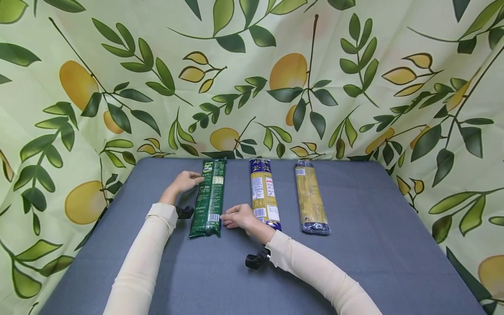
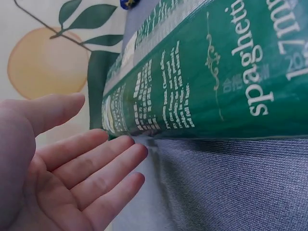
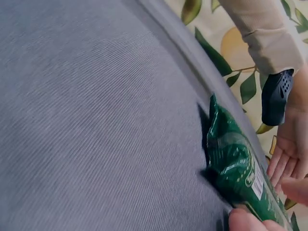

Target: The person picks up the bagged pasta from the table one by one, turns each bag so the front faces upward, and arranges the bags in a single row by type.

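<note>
A green packet of spaghetti [image 1: 207,199] lies lengthwise on the grey table, at the left of a row of three. At its left side, near the far end, is my left hand [image 1: 185,181]. In the left wrist view, the fingers of that hand [image 2: 72,173] are spread fairly straight beside the packet, with nothing in the palm. My right hand [image 1: 241,216] is at the packet's lower right edge, fingers loosely extended. In the right wrist view, its fingertips [image 3: 245,221] lie close by the green wrapper [image 3: 236,168]; whether they touch it I cannot tell.
To the right lies a blue and yellow pasta packet [image 1: 263,188], partly behind my right hand. Farther right is a clear packet of long pasta [image 1: 312,197]. A leaf-patterned cloth [image 1: 236,87] hangs around the grey table [image 1: 354,262].
</note>
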`<state>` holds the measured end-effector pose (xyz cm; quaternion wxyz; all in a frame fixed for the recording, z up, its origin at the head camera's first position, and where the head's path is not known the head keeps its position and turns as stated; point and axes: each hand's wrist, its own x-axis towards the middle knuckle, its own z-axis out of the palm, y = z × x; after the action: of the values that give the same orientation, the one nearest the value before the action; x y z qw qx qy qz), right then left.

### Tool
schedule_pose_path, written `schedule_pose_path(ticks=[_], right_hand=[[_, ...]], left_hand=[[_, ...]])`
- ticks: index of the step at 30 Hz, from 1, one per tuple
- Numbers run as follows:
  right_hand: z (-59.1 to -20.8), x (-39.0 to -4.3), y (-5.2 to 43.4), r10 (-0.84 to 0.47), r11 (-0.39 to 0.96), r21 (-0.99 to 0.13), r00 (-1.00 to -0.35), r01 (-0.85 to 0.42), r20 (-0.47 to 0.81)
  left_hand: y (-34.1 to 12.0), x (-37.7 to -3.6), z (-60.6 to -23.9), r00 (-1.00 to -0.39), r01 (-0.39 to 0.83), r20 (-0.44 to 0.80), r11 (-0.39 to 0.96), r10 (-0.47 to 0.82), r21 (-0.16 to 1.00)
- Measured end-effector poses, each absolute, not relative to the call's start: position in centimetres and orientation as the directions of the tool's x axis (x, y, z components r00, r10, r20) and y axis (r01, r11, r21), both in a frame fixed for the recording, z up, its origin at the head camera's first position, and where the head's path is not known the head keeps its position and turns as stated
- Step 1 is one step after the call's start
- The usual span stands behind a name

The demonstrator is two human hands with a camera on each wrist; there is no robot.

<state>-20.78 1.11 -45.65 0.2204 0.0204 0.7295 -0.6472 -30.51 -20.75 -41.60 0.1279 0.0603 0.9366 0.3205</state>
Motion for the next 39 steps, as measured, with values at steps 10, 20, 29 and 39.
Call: schedule_pose_path(ticks=[10, 20, 29, 39], right_hand=[[-45.4, -21.0, -0.3, -0.152, 0.104, -0.858, -0.844, 0.503, -0.514], [-45.7, -21.0, -0.9, -0.078, 0.060, -0.851, -0.848, 0.521, -0.524], [-45.7, -21.0, -1.1, -0.038, 0.087, -0.860, -0.861, 0.503, -0.507], [-45.6, -21.1, -1.6, -0.021, 0.088, -0.869, -0.871, 0.487, -0.490]], left_hand=[[-20.9, -31.5, -42.2, -0.950, -0.121, -0.281, 0.667, 0.137, 0.735], [-19.8, -31.8, -42.6, -0.924, -0.301, -0.382, 0.576, 0.022, 0.760], [-19.6, -32.7, -42.9, -0.877, -0.450, -0.476, 0.469, -0.069, 0.760], [-19.8, -32.3, -41.5, -0.862, -0.446, -0.506, 0.430, 0.030, 0.785]])
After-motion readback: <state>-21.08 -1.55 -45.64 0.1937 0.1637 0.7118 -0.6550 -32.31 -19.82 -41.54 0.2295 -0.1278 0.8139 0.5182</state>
